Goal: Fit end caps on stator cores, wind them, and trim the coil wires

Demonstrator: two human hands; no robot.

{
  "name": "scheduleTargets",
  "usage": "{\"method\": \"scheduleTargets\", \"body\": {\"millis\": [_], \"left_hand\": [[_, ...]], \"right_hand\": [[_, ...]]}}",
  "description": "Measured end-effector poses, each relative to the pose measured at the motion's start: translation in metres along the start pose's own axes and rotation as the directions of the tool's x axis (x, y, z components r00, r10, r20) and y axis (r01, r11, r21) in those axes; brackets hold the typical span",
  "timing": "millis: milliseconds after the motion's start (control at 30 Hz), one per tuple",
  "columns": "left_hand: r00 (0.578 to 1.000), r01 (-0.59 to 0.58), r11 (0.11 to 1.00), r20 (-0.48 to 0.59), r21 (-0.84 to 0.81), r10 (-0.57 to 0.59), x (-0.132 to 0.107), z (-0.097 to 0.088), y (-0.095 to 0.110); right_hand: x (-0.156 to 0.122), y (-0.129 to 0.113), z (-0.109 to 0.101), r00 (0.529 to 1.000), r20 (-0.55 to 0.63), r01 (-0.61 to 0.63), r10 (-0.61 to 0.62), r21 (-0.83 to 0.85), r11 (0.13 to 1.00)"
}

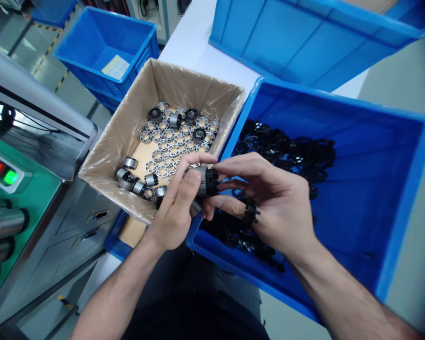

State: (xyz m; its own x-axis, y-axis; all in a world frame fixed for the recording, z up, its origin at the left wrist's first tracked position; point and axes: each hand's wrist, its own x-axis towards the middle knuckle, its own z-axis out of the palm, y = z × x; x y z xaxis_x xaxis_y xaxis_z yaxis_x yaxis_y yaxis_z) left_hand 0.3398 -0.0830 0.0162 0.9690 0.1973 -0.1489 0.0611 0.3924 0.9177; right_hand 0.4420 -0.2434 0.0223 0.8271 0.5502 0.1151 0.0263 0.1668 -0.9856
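My left hand (177, 208) is closed around a grey metal stator core (200, 182), held above the gap between the carton and the blue bin. A black toothed plastic ring (211, 181) sits on the core's right end. The fingertips of my right hand (276, 203) are at this ring. A second black toothed ring (250, 212) rests at the base of my right thumb, partly covered by the hand. Below my left fingers, another grey metal piece (196, 207) shows in part; whether that hand also grips it is unclear.
A plastic-lined carton (109, 146) holds many metal cores, some with black rings. The blue bin (386, 198) on the right contains a heap of black rings (286, 151). More blue bins stand behind. At left is a green-topped machine (31, 189) with lit buttons.
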Motion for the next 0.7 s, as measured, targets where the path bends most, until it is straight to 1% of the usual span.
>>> {"method": "scheduleTargets", "body": {"millis": [100,200,333,500,633,700], "left_hand": [[1.000,-0.018,1.000,0.022,0.016,0.018,-0.001,0.000,0.001],[0.998,-0.026,1.000,0.057,0.013,0.025,-0.001,-0.001,0.001],[0.996,0.006,0.999,0.089,0.050,-0.011,-0.002,-0.004,0.002],[0.991,0.026,0.997,0.127,0.066,-0.034,-0.003,-0.006,0.003],[0.992,0.034,0.996,0.122,0.081,-0.044,-0.004,-0.001,0.000],[0.994,0.000,0.992,0.112,0.128,-0.014,-0.003,-0.004,0.003]], "right_hand": [[0.001,0.000,-0.003,0.997,0.022,0.069,-0.068,-0.029,0.997],[0.002,-0.001,-0.008,0.989,0.060,0.142,-0.137,-0.096,0.985],[0.004,-0.002,-0.013,0.974,0.099,0.217,-0.204,-0.150,0.965],[0.002,-0.002,-0.013,0.968,0.144,0.227,-0.208,-0.133,0.965],[0.000,0.002,-0.010,0.967,0.117,0.246,-0.227,-0.183,0.952],[0.001,0.002,-0.011,0.961,0.131,0.270,-0.244,-0.241,0.932]]}}
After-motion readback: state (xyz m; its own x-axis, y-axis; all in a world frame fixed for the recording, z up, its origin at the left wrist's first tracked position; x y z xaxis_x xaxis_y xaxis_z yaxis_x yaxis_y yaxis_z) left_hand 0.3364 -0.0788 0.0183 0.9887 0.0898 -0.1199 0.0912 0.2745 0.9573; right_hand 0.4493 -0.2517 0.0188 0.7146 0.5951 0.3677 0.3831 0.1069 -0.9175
